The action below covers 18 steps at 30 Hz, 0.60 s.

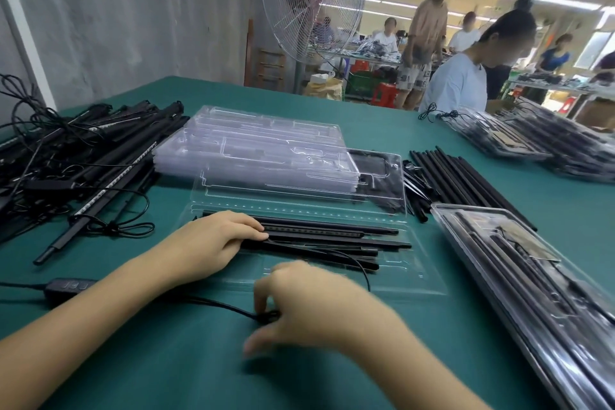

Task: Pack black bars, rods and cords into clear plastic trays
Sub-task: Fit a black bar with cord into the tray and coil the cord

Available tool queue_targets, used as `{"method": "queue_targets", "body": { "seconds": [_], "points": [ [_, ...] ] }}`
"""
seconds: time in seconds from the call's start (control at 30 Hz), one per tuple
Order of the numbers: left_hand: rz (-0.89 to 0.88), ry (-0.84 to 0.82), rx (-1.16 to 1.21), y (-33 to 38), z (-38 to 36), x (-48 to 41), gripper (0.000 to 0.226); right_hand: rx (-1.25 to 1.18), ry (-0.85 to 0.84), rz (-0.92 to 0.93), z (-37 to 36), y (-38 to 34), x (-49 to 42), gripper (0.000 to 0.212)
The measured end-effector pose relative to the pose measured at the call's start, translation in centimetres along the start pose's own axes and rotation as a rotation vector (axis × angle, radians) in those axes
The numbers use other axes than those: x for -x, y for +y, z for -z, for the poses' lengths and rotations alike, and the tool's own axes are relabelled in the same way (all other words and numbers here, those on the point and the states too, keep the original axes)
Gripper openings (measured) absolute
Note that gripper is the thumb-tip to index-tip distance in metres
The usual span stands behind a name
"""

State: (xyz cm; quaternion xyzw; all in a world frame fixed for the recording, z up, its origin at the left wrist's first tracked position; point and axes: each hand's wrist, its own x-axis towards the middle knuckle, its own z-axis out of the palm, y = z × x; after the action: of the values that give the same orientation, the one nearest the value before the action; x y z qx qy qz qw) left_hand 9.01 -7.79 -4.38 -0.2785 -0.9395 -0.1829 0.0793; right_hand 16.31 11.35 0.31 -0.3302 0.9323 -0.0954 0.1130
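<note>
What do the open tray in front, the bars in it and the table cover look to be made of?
Tray: thin clear plastic, glossy; the green shows through it and its moulded ridges catch the light. Bars: matt black, plastic or coated metal, cannot tell which. Table cover: dull green cloth, perhaps felt; no shine.

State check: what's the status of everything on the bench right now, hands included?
Front tray: open, lid folded back, partly filled.
Bars: lying in the front tray.
Left hand: resting on the bars' left ends.
Right hand: pinching the cord; blurred.
Cord: on the table, outside the tray.
Tray stack: empty, nested.
Right tray: packed, looks closed.
</note>
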Motion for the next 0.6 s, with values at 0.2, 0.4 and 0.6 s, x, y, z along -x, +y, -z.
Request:
{"method": "queue_targets", "body": {
  "seconds": [0.2,0.4,0.6],
  "points": [
    [0.011,-0.020,0.007,0.1,0.0,0.1,0.041,0.149,0.058,-0.077,0.5,0.9,-0.1,0.011],
    [0.031,-0.042,0.026,0.2,0.2,0.1,0.041,0.081,-0.142,-0.079,1.8,1.8,1.7,0.026],
    [0.054,-0.086,0.052,0.4,0.6,0.0,0.038,0.055,-0.151,-0.121,1.4,2.6,2.6,0.016]
  ]
}}
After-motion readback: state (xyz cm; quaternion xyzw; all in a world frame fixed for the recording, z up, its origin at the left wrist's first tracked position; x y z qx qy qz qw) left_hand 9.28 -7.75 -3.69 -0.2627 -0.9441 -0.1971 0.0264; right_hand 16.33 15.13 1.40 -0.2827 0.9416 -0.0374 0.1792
